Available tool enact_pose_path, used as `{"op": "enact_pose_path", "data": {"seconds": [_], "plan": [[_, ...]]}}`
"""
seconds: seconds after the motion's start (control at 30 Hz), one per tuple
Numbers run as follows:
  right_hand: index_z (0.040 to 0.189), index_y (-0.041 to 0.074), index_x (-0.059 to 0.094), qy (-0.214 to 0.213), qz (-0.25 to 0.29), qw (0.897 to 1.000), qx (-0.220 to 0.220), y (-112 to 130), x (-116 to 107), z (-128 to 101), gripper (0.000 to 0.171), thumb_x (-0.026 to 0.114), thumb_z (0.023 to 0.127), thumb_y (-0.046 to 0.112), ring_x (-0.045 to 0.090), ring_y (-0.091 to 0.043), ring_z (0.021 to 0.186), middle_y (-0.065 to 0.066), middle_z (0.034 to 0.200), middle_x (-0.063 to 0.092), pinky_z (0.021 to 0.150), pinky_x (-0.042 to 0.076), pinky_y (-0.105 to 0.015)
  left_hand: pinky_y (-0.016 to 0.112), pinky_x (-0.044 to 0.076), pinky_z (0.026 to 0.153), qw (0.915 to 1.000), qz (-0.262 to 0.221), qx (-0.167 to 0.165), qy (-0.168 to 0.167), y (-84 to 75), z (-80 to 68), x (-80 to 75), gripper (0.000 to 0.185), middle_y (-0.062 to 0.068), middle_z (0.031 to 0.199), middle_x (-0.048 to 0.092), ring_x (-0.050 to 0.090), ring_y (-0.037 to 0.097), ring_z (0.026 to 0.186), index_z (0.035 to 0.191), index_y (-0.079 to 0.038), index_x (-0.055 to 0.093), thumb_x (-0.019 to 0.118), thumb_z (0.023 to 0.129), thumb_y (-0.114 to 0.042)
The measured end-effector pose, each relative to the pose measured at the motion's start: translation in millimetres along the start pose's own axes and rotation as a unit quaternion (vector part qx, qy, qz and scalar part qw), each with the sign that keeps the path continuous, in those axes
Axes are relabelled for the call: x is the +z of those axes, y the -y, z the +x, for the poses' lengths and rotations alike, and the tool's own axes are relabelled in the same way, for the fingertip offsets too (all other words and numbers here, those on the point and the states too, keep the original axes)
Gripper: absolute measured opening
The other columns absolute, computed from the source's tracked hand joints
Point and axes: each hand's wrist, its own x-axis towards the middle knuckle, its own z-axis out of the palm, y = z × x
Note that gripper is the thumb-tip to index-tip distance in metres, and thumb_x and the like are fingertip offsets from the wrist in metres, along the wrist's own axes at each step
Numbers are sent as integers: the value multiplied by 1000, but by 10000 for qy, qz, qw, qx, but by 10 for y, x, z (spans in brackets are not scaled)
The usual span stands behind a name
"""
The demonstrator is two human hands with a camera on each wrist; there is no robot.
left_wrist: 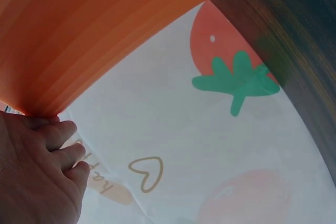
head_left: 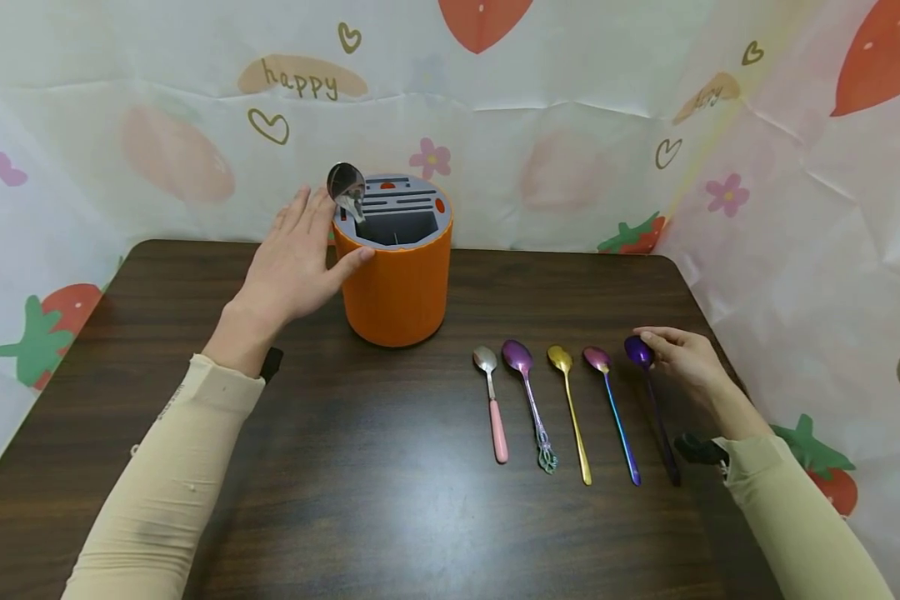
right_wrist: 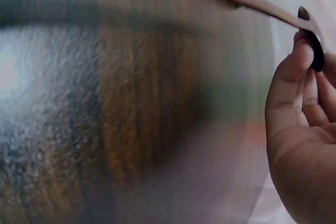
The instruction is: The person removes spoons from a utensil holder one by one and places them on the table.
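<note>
My left hand, fingers straight, rests against the left side of an orange utensil holder, its thumb at the front rim. A shiny silver spoon stands in the holder's grey slotted top, bowl up. My right hand pinches the bowl of a dark purple spoon between thumb and fingers, its handle slanting toward the table's front. In the right wrist view this spoon stretches away from the fingertips across the top. The left wrist view has my left fingers at the orange wall.
Left of the purple spoon lie several others in a row: pink-handled, purple with an ornate handle, gold and one with a blue handle. The brown table is backed by a strawberry-patterned cloth.
</note>
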Motion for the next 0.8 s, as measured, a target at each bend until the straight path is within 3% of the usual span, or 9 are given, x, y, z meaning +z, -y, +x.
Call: {"op": "enact_pose_path", "data": {"seconds": [0.3, 0.43, 0.57, 0.67, 0.8], "plan": [[126, 8, 74, 236, -33, 9996, 166, -129, -67, 44, 26, 69, 102, 17, 64, -2, 90, 17, 107, 73, 77, 58, -19, 52, 1, 129, 9999, -52, 41, -97, 0, 1, 4, 99, 15, 174, 2, -5, 32, 161, 168, -5, 5, 35, 102, -73], [140, -3, 63, 245, -524, 9982, 143, -155, -73, 54, 43, 68, 103, 19, 62, -1, 89, 20, 108, 71, 77, 57, -19, 52, 1, 129, 9999, -49, 44, -88, 1, 0, -3, 100, 14, 174, 1, -6, 32, 161, 168, -5, 5, 34, 102, -74], [144, -12, 54, 173, -1311, 9912, -19, -162, -42, 71, 58, 69, 103, 26, 63, -2, 83, 21, 103, 69, 74, 57, -20, 52, 1, 129, 10000, -37, 24, -72, 3, -5, -9, 99, 13, 174, -1, -6, 32, 161, 167, -4, 6, 34, 102, -73], [143, -13, 54, 132, -1731, 9848, -73, -164, -22, 73, 59, 69, 103, 28, 65, -4, 82, 22, 99, 67, 75, 58, -22, 52, 1, 129, 10000, -36, 33, -78, 2, -8, -8, 100, 14, 174, 1, -6, 32, 161, 167, -4, 6, 35, 102, -73], [141, -11, 56, 64, -1908, 9816, -95, -167, -4, 73, 56, 68, 103, 28, 66, -4, 83, 20, 99, 67, 76, 59, -23, 52, 1, 129, 10000, -29, 39, -73, 2, -9, -6, 100, 15, 174, 1, -6, 32, 161, 167, -4, 4, 34, 102, -74]]}}
